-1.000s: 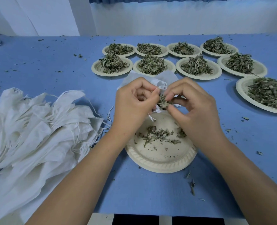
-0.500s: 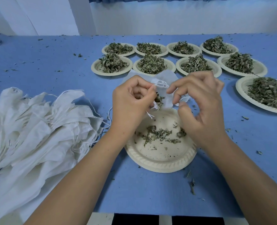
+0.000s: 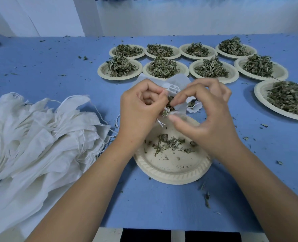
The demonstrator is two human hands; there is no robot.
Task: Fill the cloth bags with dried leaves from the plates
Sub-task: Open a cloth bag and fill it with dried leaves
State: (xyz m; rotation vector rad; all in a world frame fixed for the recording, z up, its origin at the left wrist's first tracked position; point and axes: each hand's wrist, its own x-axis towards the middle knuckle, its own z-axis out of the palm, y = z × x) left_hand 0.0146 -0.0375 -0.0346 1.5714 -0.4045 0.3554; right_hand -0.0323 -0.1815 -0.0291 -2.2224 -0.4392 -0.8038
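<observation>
Since the camera looks down from the head, the closest thing is two bare forearms reaching in over the blue table [image 3: 57, 72]. Right under the hands sits a paper plate [image 3: 172, 178] that's nearly cleaned out, with just a thin scatter of leaf scraps [image 3: 169, 144] in the middle. Above its far edge, the left hand [image 3: 139, 109] has its fingers curled in, thumb and forefinger pinching the mouth of a white cloth bag [image 3: 180, 80]. The bag is held up off the table, its body trailing away behind the hands. The right hand [image 3: 209, 119] is right up against it, thumb and forefinger pinching a clump of leaves [image 3: 166, 111] at that opening, while its other fingers arch up loosely and a bit spread. Can't tell how full the bag is, since the hands cover most of it. Off to the left, just beside the left forearm, there's a big floppy pile of empty bags [image 3: 40, 137] with drawstrings sticking out. Leaf crumbs are all over the blue surface. Further back on the right there's a heaped plate [image 3: 260, 91]. Beyond the bag are two rows of four plates [image 3: 102, 70], each piled with dried leaves, rims crowded close together.
</observation>
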